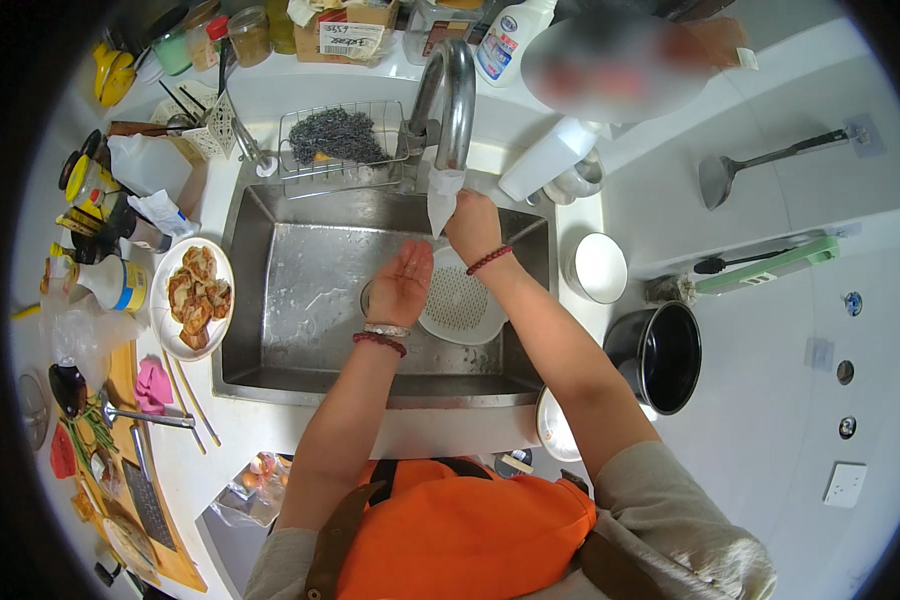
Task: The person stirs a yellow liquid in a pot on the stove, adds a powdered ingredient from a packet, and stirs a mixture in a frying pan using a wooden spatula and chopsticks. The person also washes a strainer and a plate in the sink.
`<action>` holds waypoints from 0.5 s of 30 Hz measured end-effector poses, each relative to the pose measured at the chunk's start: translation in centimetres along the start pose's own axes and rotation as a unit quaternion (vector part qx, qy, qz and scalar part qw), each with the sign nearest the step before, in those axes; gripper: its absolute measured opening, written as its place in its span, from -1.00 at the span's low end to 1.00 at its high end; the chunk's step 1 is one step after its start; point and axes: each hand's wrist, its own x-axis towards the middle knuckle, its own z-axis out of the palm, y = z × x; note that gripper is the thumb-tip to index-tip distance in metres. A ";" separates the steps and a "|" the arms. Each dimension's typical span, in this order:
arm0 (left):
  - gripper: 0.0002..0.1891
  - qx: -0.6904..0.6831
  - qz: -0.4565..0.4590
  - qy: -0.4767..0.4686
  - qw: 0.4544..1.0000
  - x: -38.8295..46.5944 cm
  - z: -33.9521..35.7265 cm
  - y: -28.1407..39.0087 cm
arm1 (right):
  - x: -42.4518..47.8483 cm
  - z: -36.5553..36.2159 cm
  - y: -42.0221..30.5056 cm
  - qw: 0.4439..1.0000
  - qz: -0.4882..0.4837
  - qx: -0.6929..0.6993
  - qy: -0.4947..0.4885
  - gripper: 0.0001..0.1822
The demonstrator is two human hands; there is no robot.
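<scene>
My left hand (401,283) is over the stainless steel sink (322,270), palm up and wet, with nothing in it. My right hand (474,223) is curled close beside the white sleeve (444,196) on the end of the metal faucet (456,112). Its fingertips are hidden, so whether it grips anything does not show. A white round strainer (461,304) with small holes lies in the sink below both hands. The sink floor is wet. Part of a small round thing (365,298) shows behind my left hand, probably the drain.
A wire rack (390,161) holds a dark metal scouring pad (337,136). Left of the sink are a plate of browned food (197,337), chopsticks (195,405) and a cutting board (187,566) with a cleaver (148,495). To the right are a white bowl (598,268) and a black pot (671,358).
</scene>
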 end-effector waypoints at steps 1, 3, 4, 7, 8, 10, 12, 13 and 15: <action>-0.70 -0.011 -0.002 -0.004 1.000 -0.2 0.1 -0.3 | -0.1 0.1 0.0 1.000 0.000 0.001 0.003 -0.82; -0.72 -0.019 -0.002 -0.005 1.000 -0.6 0.7 -0.9 | -0.8 0.2 -0.4 1.000 -0.003 0.002 0.019 -0.82; -0.72 -0.016 0.001 -0.001 1.000 -0.8 1.1 -1.2 | -1.0 0.3 -0.6 1.000 -0.004 0.003 0.028 -0.82; -0.70 -0.019 0.006 0.007 1.000 -1.2 2.1 -1.5 | -1.3 0.9 -0.6 1.000 0.001 -0.013 0.012 -0.83; -0.70 -0.022 0.006 0.010 1.000 -1.2 2.5 -1.5 | -1.6 0.7 -0.5 0.999 0.024 0.029 0.037 -0.84; -0.71 -0.016 0.034 0.040 0.999 -1.6 3.1 -1.4 | -2.7 -0.1 -1.1 0.987 0.070 0.116 0.084 -0.83; -0.71 -0.029 0.004 -0.030 0.999 -1.5 2.8 -1.3 | -7.4 4.0 -1.1 0.918 0.197 0.338 0.067 -0.81; -0.70 -0.046 -0.038 -0.112 0.992 -1.1 1.1 -1.3 | -8.8 5.5 -1.0 0.860 0.255 0.439 0.053 -0.79; -0.66 -0.002 -0.014 -0.176 0.984 -2.2 -0.2 -1.8 | -8.2 4.1 -3.6 0.680 0.336 0.651 -0.023 -0.76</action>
